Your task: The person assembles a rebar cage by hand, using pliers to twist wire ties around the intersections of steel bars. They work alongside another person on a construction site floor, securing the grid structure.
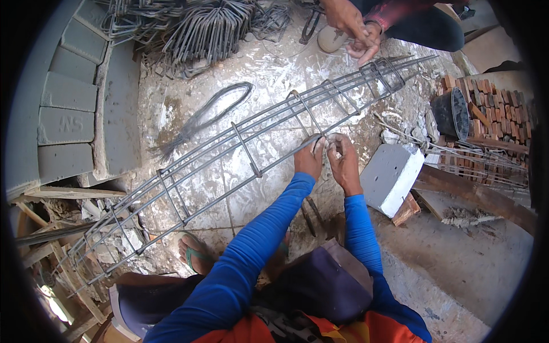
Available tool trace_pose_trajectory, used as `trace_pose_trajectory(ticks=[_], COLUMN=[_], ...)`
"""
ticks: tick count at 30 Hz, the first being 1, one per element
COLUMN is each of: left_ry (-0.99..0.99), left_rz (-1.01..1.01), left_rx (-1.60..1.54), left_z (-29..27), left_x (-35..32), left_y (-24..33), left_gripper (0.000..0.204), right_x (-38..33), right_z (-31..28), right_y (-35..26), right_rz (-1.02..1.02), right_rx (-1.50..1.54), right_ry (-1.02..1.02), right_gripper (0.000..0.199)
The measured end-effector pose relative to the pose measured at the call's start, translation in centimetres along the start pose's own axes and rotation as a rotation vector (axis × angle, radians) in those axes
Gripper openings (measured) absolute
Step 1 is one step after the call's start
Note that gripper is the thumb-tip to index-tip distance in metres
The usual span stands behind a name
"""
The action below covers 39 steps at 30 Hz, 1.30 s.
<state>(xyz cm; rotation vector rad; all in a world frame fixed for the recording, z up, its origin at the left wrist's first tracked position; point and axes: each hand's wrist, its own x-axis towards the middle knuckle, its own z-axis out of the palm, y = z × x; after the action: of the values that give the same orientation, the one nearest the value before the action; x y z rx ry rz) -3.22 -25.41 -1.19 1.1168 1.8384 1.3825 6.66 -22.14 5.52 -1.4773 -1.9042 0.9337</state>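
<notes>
Rebar cage (pixel 229 148) lies slantwise across the concrete floor (pixel 274 74), from lower left of the frame to upper right. Toward the lower left its stirrups already sit spaced along the long bars. At centre, the left hand (pixel 309 158) and right hand (pixel 343 162) pinch narrowly at a stirrup joint, holding what looks like thin tie wire. At upper right a co-worker's hands (pixel 354 28) work the far end, so tying seems unfinished there.
</notes>
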Motion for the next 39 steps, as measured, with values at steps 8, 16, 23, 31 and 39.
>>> trace_pose_trajectory(ticks=[8, 16, 23, 31, 39], left_ry=[-0.272, -0.284, -0.261, -0.308, -0.26], left_rz=[-0.23, -0.475, -0.414, -0.452, -0.451], left_rx=[-0.181, -0.154, -0.375, -0.342, -0.377], left_z=[-2.4, -3.5, -3.7, -4.1, -4.7], left_x=[1.2, 2.1, 2.4, 2.7, 2.9], left_y=[-0.3, 1.5, 1.3, 1.7, 2.6], left_gripper=[0.053, 0.065, 0.058, 0.055, 0.057], right_x=[-2.7, -0.4, 2.3, -4.8, -20.5], right_z=[3.6, 3.1, 0.1, 4.3, 6.4], right_y=[0.9, -0.2, 2.0, 5.3, 4.3], right_rz=[-0.132, -0.128, 0.576, 0.579, 0.187], right_rx=[-0.325, -0.441, 0.655, 0.666, -0.634], right_ry=[0.04, 0.114, -0.058, 0.23, -0.112], right_gripper=[0.054, 0.03, 0.018, 0.032, 0.06])
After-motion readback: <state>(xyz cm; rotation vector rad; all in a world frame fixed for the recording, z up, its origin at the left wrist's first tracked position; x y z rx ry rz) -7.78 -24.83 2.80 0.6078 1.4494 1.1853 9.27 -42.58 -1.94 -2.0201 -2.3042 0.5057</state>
